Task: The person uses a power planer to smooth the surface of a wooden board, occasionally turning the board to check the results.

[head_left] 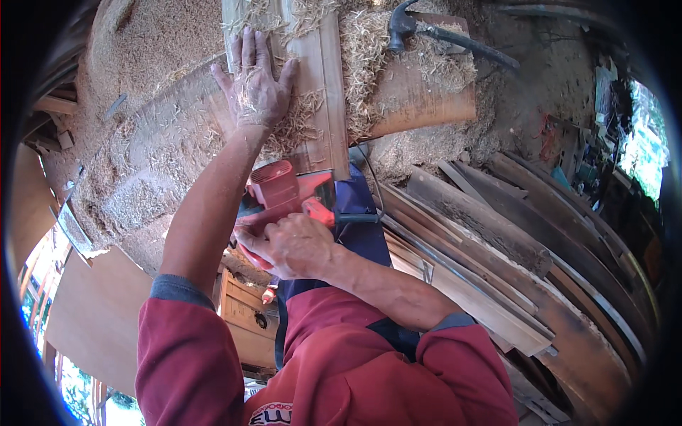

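Note:
My left hand (pixel 254 96) lies flat with spread fingers on a long wooden board (pixel 323 145), and a few shavings cling to its back. Nearer my body, my right hand (pixel 298 245) is wrapped round the handle of a red electric hand planer (pixel 280 195). The planer is at the near end of the board; its underside is hidden, so I cannot tell whether it touches the wood. A black cord (pixel 359 219) leads from its right side. Curled wood shavings (pixel 366 67) are heaped along the board.
A claw hammer (pixel 401 28) rests among shavings on a wood piece at the far right. Long planks (pixel 483 234) are stacked to my right. A tan wooden sheet (pixel 99 312) stands at the lower left. Sawdust (pixel 153 42) covers the far left.

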The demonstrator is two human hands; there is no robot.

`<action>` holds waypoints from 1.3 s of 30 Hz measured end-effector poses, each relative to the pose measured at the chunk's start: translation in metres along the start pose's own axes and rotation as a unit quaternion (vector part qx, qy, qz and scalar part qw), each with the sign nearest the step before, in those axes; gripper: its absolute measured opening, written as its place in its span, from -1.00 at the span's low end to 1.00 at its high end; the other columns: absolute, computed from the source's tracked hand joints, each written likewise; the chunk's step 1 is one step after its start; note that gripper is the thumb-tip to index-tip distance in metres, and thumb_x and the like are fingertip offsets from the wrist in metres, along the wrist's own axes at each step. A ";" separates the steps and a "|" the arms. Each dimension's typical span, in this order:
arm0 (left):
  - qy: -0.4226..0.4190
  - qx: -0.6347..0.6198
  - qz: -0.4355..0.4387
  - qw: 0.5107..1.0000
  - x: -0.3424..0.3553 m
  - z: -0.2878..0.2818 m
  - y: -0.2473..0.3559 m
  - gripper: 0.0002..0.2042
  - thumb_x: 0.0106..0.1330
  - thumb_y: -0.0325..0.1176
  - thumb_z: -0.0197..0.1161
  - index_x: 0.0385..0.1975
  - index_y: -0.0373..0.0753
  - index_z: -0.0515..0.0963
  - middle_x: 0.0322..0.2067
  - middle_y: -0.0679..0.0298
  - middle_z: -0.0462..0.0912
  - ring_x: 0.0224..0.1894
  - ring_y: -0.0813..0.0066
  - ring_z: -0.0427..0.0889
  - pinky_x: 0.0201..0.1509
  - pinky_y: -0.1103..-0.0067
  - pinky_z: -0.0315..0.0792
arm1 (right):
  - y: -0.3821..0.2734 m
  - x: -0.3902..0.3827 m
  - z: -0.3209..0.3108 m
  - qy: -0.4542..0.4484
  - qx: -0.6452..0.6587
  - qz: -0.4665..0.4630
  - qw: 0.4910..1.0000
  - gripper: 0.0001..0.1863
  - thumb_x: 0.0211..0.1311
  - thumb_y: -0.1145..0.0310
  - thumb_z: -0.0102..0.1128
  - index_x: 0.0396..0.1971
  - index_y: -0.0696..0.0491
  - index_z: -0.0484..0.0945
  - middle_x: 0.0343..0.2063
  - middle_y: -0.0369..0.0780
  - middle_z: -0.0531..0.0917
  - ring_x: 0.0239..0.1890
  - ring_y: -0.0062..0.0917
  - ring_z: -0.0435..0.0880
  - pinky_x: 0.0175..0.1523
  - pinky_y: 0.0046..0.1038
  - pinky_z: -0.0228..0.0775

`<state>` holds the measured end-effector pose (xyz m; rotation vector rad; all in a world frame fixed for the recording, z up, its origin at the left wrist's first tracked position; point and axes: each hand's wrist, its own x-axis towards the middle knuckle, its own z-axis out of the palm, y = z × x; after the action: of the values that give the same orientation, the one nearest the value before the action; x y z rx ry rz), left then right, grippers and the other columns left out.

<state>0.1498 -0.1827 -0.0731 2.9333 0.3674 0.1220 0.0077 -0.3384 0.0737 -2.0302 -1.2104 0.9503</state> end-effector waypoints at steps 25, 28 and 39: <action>-0.017 -0.006 0.004 1.000 0.000 -0.005 0.000 -0.19 0.54 0.24 -0.13 0.58 -0.27 0.07 0.62 0.11 -0.04 0.66 0.17 -0.17 0.60 -0.18 -0.34 | 0.074 -0.109 -0.068 0.077 -0.076 0.005 0.994 -0.28 -0.21 0.28 0.54 0.15 -0.17 0.69 -0.62 -0.36 0.42 -0.58 -0.49 0.57 -0.41 -0.37 0.39; -0.015 -0.013 0.007 1.000 0.000 -0.006 0.003 -0.19 0.54 0.24 -0.15 0.58 -0.27 0.07 0.62 0.11 -0.04 0.66 0.16 -0.15 0.59 -0.19 -0.34 | 0.073 -0.102 -0.064 0.082 -0.074 -0.001 0.994 -0.32 -0.10 0.22 0.50 0.18 -0.18 0.66 -0.62 -0.34 0.43 -0.59 -0.48 0.57 -0.42 -0.35 0.42; -0.030 -0.007 -0.006 1.000 0.000 -0.007 0.003 -0.23 0.54 0.22 -0.16 0.58 -0.21 0.09 0.62 0.15 -0.04 0.67 0.18 -0.15 0.59 -0.22 -0.36 | 0.058 -0.078 -0.049 0.081 -0.054 -0.009 0.995 -0.29 -0.12 0.23 0.50 0.20 -0.16 0.64 -0.60 -0.31 0.47 -0.57 -0.44 0.60 -0.41 -0.34 0.45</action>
<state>0.1495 -0.1841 -0.0653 2.9123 0.3732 0.0363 0.0496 -0.4387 0.0793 -2.1311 -1.2134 0.7107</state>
